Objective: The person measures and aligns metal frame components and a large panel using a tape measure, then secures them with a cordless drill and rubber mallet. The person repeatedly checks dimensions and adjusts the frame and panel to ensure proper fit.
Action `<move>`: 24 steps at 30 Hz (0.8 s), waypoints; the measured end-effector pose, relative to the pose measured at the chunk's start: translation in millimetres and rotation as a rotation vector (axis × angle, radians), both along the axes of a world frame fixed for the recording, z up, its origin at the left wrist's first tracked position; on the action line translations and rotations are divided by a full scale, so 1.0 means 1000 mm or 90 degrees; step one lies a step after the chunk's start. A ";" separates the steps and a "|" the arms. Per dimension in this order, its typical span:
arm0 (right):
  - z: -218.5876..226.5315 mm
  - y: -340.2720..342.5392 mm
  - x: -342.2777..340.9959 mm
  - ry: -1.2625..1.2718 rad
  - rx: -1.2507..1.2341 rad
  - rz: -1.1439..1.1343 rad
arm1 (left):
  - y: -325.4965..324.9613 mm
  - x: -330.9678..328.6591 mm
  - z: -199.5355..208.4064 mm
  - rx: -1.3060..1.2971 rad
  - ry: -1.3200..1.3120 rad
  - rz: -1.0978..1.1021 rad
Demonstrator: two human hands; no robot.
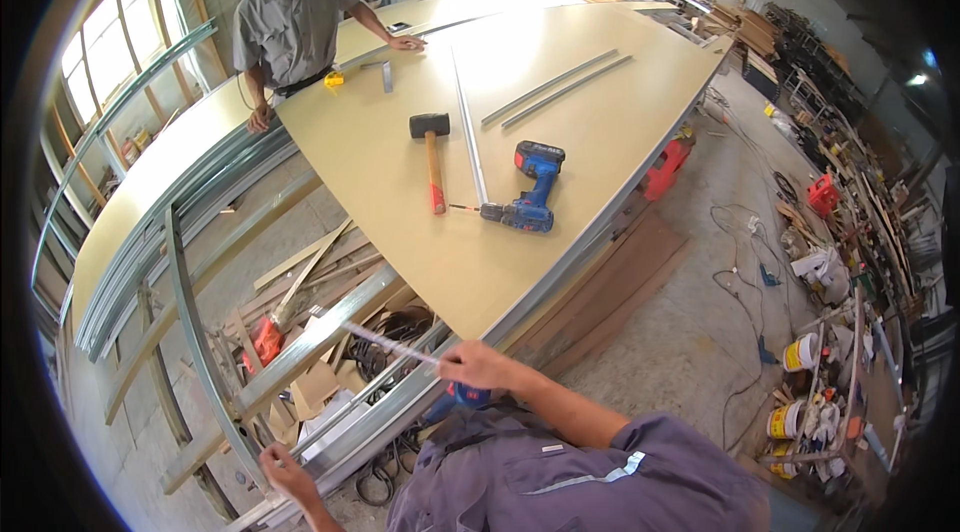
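At the near corner of the tan board (420, 262), my right hand (480, 368) is closed on a thin pale strip (390, 343). The strip points left over the metal rails, and its exact kind is not clear. My left hand (287, 475) is lower left, beside a curved metal frame (205, 362), its fingers curled; what they hold, if anything, is hidden. On the board lie a mallet (433, 167) with a black head, a blue cordless drill (530, 194), a long metal strip (466, 127) and two short metal bars (568, 92).
Across the board stands a co-worker (300, 22), one hand on the board, the other on stacked metal profiles (190, 222). A yellow tape measure (333, 80) and a metal square (386, 75) lie nearby. Cables (735, 282) and buckets (800, 352) are on the right-hand floor.
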State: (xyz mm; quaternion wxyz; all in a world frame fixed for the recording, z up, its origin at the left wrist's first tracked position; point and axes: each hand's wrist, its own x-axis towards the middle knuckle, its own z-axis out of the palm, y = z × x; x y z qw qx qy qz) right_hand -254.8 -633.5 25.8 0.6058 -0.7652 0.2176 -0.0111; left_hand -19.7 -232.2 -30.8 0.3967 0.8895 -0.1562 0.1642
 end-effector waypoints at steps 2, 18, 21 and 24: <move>0.003 -0.023 -0.002 -0.011 0.016 -0.105 | -0.036 -0.016 -0.009 -0.023 0.109 -0.069; -0.039 -0.150 0.002 -0.134 -0.158 -0.553 | -0.075 -0.036 0.024 0.161 0.108 -0.035; -0.036 -0.152 -0.002 -0.128 -0.111 -0.549 | -0.075 -0.037 0.027 0.183 0.120 -0.034; -0.027 -0.150 -0.003 -0.116 -0.112 -0.546 | -0.074 -0.036 0.022 0.161 0.108 -0.045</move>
